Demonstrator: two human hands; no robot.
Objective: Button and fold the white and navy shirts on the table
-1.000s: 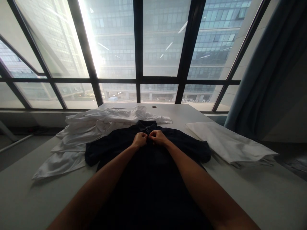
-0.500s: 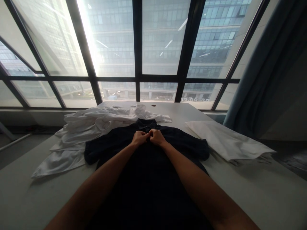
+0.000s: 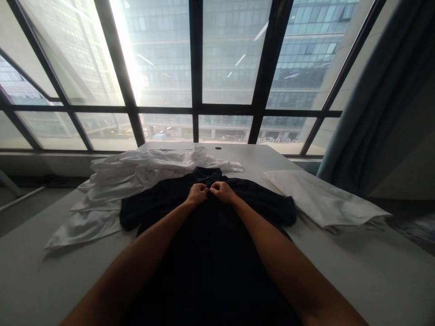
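The left hand (image 3: 197,194) and right hand (image 3: 221,192) are working together at the front of the dark shirt (image 3: 209,226), just below its collar (image 3: 208,172), and the step looks to be the handling of a fastening there. The grip of each hand is closing in a fingertip pinch on the shirt's front edge, the two hands sitting side by side and almost touching; with the cloth so dark and the fingers so small, I cannot tell whether a button is sitting between them. The next move is probably calling for a fine, steady pinch, one side holding the cloth taut while the other is guiding the fastening. The shirt itself is lying face up in the middle of the white tabletop (image 3: 248,158), its collar pointing away from the person and its short sleeves spreading to both sides. Rumpled white clothes (image 3: 136,176) are lying to the left and beyond the collar, while a flatter white cloth (image 3: 319,197) is resting to the right. Beyond the tabletop, tall windows (image 3: 227,59) are letting in hazy daylight, and a blue-grey curtain (image 3: 367,117) is hanging at the right.
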